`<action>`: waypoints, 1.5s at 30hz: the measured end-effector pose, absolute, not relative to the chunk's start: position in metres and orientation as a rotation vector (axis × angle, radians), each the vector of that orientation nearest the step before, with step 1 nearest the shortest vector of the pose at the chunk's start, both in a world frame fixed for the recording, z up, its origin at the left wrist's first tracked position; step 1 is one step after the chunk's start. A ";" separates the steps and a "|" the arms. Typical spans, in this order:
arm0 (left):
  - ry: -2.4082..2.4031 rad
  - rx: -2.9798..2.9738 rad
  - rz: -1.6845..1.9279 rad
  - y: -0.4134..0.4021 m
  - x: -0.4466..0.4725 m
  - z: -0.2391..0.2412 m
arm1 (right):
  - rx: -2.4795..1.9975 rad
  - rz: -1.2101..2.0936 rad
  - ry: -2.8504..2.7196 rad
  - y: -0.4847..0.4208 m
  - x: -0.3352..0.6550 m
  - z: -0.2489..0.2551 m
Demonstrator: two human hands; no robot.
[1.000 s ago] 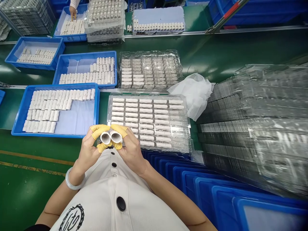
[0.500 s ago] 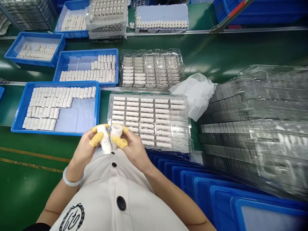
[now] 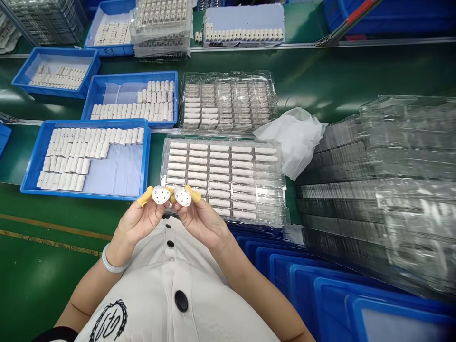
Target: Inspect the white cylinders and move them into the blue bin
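Note:
My left hand pinches a white plastic cylindrical housing between fingers in yellow finger cots. Its round end, with small dark holes, faces up toward me. In my right hand is a second white housing, gripped the same way with its holed end up. The two housings are held side by side in front of my body. Just beyond them lies a clear blister tray with rows of white cylinders. To its left, a blue bin holds more upright-looking rows of such housings on a pale liner.
Behind stand another blue bin of white cylinders and a filled clear tray. Crumpled white plastic film lies beside the trays. Tall stacks of clear trays rise at right, above nested blue bins.
Both housings have been turned so that their holed round ends now face up toward me. Before, the left one showed its side and the right one an open hollow end.

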State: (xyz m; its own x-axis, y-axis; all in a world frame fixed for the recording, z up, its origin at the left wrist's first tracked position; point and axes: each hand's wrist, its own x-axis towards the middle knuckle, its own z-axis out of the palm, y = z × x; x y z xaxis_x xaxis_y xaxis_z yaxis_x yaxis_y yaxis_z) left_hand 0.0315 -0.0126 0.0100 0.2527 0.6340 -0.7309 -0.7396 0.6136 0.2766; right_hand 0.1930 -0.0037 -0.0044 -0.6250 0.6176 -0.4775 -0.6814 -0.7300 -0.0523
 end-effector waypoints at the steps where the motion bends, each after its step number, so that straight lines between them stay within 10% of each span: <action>1: 0.923 -0.127 0.943 -0.012 0.032 0.010 | -0.619 2.315 0.180 -0.004 0.193 -0.005; 45: 0.967 0.198 0.976 -0.013 0.034 0.007 | -0.800 2.196 -0.358 -0.002 0.185 0.005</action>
